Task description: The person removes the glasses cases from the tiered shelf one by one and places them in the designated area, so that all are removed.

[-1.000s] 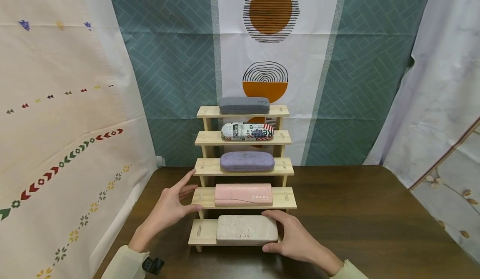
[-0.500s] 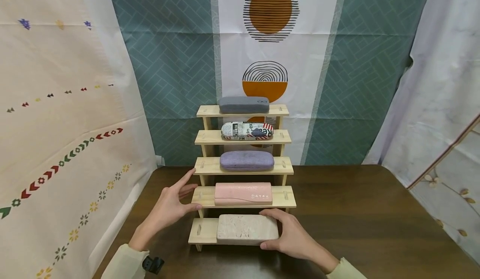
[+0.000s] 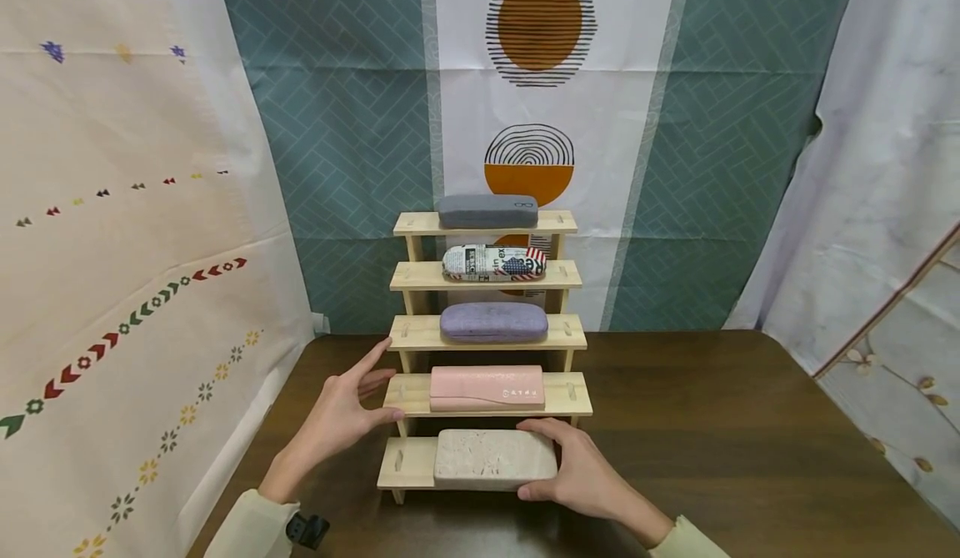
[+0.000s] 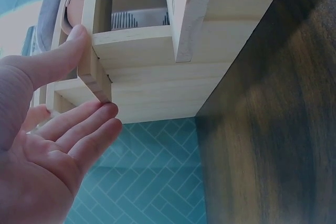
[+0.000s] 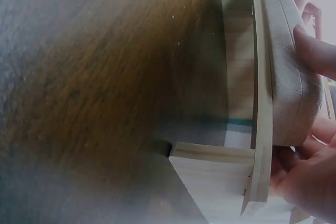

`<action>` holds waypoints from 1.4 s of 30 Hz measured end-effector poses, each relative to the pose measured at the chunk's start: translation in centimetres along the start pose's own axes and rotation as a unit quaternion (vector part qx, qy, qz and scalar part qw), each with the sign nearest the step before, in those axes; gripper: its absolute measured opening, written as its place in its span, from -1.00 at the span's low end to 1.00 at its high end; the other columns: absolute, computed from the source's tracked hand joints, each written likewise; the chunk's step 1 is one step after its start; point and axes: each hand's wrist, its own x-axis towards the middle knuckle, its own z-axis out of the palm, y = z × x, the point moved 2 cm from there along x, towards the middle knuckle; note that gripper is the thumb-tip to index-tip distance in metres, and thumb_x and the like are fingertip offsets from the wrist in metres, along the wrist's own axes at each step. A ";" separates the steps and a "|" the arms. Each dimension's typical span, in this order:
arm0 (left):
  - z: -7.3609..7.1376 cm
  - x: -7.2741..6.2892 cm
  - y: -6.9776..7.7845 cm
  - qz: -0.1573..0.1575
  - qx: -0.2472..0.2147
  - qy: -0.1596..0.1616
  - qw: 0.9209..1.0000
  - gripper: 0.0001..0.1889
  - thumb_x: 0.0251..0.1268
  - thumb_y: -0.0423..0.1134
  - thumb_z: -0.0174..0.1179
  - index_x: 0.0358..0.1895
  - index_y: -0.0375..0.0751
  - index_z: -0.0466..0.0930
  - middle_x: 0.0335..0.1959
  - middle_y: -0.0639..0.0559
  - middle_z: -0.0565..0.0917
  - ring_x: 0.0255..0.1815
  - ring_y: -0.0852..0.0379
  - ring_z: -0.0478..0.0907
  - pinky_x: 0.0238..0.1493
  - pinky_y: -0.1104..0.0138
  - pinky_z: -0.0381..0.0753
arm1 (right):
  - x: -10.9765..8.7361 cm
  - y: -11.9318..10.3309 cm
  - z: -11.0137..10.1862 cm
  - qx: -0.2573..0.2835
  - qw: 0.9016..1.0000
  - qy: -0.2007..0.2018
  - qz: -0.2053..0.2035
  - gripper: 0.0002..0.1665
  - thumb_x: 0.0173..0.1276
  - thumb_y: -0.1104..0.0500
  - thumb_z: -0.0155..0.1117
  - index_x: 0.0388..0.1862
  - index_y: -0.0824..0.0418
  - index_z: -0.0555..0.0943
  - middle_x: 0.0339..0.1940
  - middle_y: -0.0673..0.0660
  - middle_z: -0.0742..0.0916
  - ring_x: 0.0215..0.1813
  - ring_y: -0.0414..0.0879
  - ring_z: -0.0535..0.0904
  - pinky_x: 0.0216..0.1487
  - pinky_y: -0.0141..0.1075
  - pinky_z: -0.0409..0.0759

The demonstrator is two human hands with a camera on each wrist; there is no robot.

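Observation:
In the head view, a stepped wooden display rack (image 3: 411,462) bears a glasses case on each tier. My right hand (image 3: 591,473) grips the right end of the cream glasses case (image 3: 491,459) on the lowest shelf, thumb at its front edge and fingers behind. The right wrist view shows this case (image 5: 287,66) lying flat on the shelf board. At the rack's left side, my left hand (image 3: 339,414) holds the end of the second shelf from the bottom. In the left wrist view, the thumb (image 4: 65,56) is on one edge of the board and the fingertips on the other.
Above the cream case sit a pink case (image 3: 486,388), a purple case (image 3: 493,323), a newspaper-print case (image 3: 480,263) and a grey case (image 3: 483,211). The rack stands on a dark wooden table (image 3: 690,424). Patterned cloths (image 3: 337,141) hang behind and at both sides.
My right thumb has slid slightly left along the front of the cream case, which has shifted very slightly right on its shelf. My left hand stays in place.

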 end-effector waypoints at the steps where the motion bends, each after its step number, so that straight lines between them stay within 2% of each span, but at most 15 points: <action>1: 0.0 0.0 0.0 0.001 -0.002 0.000 1.000 0.14 0.08 -0.30 0.65 0.72 0.06 0.14 0.21 -0.30 0.70 0.27 -0.23 0.64 0.20 -0.05 0.69 | 0.0 0.0 0.0 0.003 1.000 -0.001 0.003 -0.11 -0.06 0.01 0.83 0.31 0.04 0.66 0.22 -0.03 0.69 0.08 -0.09 0.59 0.12 -0.22 0.57; 7: 0.1 -0.1 -0.1 -0.001 -0.011 -0.007 1.000 0.17 0.04 -0.29 0.67 0.72 0.10 0.12 0.23 -0.29 0.69 0.29 -0.23 0.63 0.20 -0.08 0.68 | 0.1 0.4 -0.1 0.029 0.999 -0.016 0.020 -0.07 -0.05 -0.05 0.83 0.34 0.02 0.64 0.27 0.01 0.68 0.09 -0.07 0.58 0.13 -0.20 0.57; 12: -0.1 0.0 -0.1 -0.009 -0.009 -0.006 1.000 0.18 0.06 -0.30 0.66 0.73 0.13 0.10 0.24 -0.27 0.68 0.30 -0.21 0.62 0.22 0.03 0.68 | 0.3 0.5 -0.1 0.037 0.999 -0.018 0.020 -0.09 -0.05 -0.03 0.83 0.33 0.04 0.65 0.25 0.00 0.69 0.08 -0.07 0.58 0.14 -0.18 0.56; 16: -0.1 0.0 0.0 -0.012 -0.007 -0.005 1.000 0.17 0.06 -0.30 0.66 0.72 0.12 0.11 0.23 -0.23 0.70 0.30 -0.20 0.62 0.22 -0.01 0.68 | 0.3 0.6 -0.2 0.047 0.998 -0.022 0.023 -0.08 -0.04 -0.03 0.82 0.34 0.08 0.65 0.25 0.01 0.69 0.09 -0.06 0.58 0.14 -0.17 0.56; 20: 0.0 0.0 -0.1 -0.007 -0.007 -0.004 1.000 0.16 0.05 -0.30 0.66 0.72 0.09 0.12 0.22 -0.24 0.70 0.29 -0.23 0.63 0.22 -0.08 0.67 | 0.3 0.7 -0.2 0.051 0.998 -0.022 0.025 -0.06 -0.08 -0.02 0.84 0.35 0.03 0.65 0.25 0.00 0.68 0.08 -0.06 0.57 0.15 -0.14 0.55; 24: 0.0 0.1 -0.1 -0.005 -0.009 0.000 1.000 0.17 0.03 -0.32 0.67 0.72 0.11 0.14 0.21 -0.23 0.71 0.28 -0.22 0.63 0.21 -0.05 0.68 | 0.3 0.8 -0.3 0.054 0.998 -0.024 0.026 -0.06 -0.10 0.01 0.85 0.34 -0.05 0.65 0.25 -0.01 0.67 0.07 -0.07 0.57 0.16 -0.10 0.56; 29: -0.1 0.1 -0.1 -0.008 -0.012 0.000 1.000 0.19 0.01 -0.33 0.68 0.72 0.15 0.13 0.21 -0.22 0.71 0.29 -0.18 0.64 0.21 -0.02 0.68 | 0.3 0.8 -0.3 0.053 0.998 -0.029 0.030 -0.07 -0.10 0.01 0.85 0.33 -0.03 0.65 0.20 -0.03 0.68 0.02 -0.08 0.57 0.11 -0.11 0.57; 35: -0.1 0.1 0.0 -0.003 -0.016 0.001 1.000 0.19 0.02 -0.34 0.67 0.72 0.12 0.13 0.21 -0.24 0.70 0.29 -0.18 0.63 0.20 -0.01 0.69 | 0.2 0.7 -0.3 0.045 0.999 -0.018 0.025 -0.08 -0.09 -0.01 0.85 0.30 0.04 0.67 0.13 -0.05 0.69 -0.01 -0.10 0.56 0.09 -0.13 0.56; 42: -0.2 0.1 0.0 -0.004 -0.019 0.001 1.000 0.18 0.02 -0.35 0.67 0.72 0.10 0.13 0.22 -0.26 0.70 0.29 -0.18 0.64 0.20 0.00 0.69 | -0.1 0.7 -0.3 0.062 0.997 -0.010 0.036 -0.14 -0.06 0.00 0.83 0.28 -0.01 0.68 0.19 0.00 0.69 0.05 -0.02 0.55 0.11 -0.01 0.56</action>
